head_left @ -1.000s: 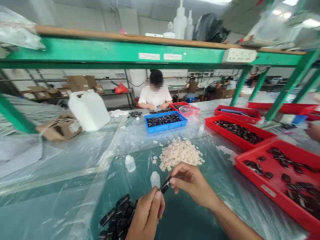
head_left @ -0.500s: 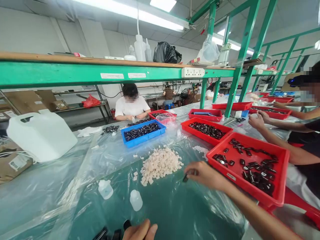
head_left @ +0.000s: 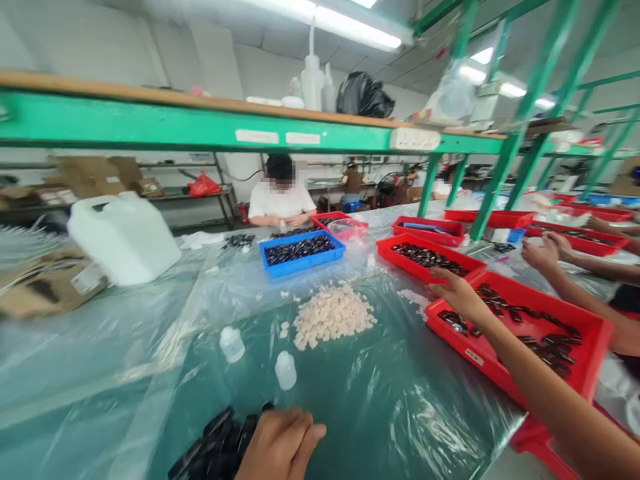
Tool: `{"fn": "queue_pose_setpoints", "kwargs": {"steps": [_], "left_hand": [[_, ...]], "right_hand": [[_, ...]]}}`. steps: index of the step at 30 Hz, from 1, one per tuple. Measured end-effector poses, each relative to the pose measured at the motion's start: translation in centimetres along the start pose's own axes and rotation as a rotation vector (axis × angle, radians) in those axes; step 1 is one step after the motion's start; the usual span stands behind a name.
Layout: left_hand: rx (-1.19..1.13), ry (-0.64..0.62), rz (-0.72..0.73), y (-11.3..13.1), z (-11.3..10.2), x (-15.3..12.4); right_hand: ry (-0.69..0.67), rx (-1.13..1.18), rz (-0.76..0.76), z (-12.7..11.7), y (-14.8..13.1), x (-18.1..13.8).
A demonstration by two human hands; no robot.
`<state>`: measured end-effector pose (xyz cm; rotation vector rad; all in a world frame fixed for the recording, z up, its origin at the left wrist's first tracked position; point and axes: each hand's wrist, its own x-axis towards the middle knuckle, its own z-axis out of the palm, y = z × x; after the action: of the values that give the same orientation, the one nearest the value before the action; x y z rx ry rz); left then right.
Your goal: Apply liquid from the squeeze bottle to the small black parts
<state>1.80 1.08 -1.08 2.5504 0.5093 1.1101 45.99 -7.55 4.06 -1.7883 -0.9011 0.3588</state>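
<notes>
My left hand [head_left: 284, 441] is at the bottom edge with its fingers curled; what they hold, if anything, is hidden. Beside it, to the left, lies a heap of shiny black plastic pieces [head_left: 216, 445]. Over the near left corner of the large red tray [head_left: 505, 357] is my right hand [head_left: 459, 295], fingers stretched forward and nothing visible in them. Loose black pieces [head_left: 547, 353] lie in that tray. A pile of small cream-coloured pieces [head_left: 334, 315] sits mid-table, with two small translucent bottles [head_left: 286, 371] in front of it.
Beyond are a second red tray [head_left: 425, 257] and a blue tray [head_left: 301, 253], both with black pieces. A white jerrycan [head_left: 125, 240] stands at left. A green shelf beam [head_left: 190, 127] crosses above the table. Co-workers sit opposite and at right; one's hands [head_left: 543, 253] show near the trays.
My right hand has moved right and away from me, from beside the cream pile to the red tray; the black piece in it no longer shows. The view has swung left, revealing more of the black heap.
</notes>
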Motion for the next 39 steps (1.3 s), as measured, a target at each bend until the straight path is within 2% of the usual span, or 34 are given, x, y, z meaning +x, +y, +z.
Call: {"fn": "queue_pose_setpoints", "kwargs": {"steps": [3,6,7,10,12,14,18,24,27,32,39], "left_hand": [[0.039,0.032,-0.126,-1.1,-2.8,0.5],[0.160,0.167,-0.389,-3.2,-6.6,0.6],[0.194,0.164,-0.444,-3.7,-7.7,0.5],[0.254,-0.001,-0.501,-4.0,-8.7,0.0],[0.285,-0.166,-0.499,-3.7,-7.7,-0.3],[0.326,-0.293,-0.500,-3.4,-6.1,-0.5],[0.351,-0.416,-0.455,-3.0,-4.2,-0.7],[0.262,-0.548,-0.312,-3.5,-5.4,-1.3],[0.221,-0.587,-0.244,-3.6,-5.0,-1.4],[0.174,-0.507,-0.299,-3.3,-3.6,-1.3],[-0.097,-0.259,-0.529,-2.8,-3.3,-1.8]], "right_hand": [[-0.324,-0.032,-0.136,5.8,-1.0,-5.3],[-0.609,-0.048,-0.298,12.5,-3.5,-9.3],[-0.665,-0.055,-0.348,14.7,-4.4,-10.2],[-0.751,-0.103,-0.444,20.5,-6.6,-11.4],[-0.775,-0.140,-0.468,23.1,-7.4,-11.3],[-0.783,-0.148,-0.471,24.6,-7.4,-11.1],[-0.767,-0.060,-0.427,25.4,-6.4,-11.5],[-0.751,0.156,-0.289,24.4,-5.9,-11.8],[-0.753,0.271,-0.230,23.7,-5.9,-11.7],[-0.834,0.335,-0.165,22.3,-5.0,-12.0],[-0.943,0.321,-0.198,20.6,-5.1,-11.6]]}}
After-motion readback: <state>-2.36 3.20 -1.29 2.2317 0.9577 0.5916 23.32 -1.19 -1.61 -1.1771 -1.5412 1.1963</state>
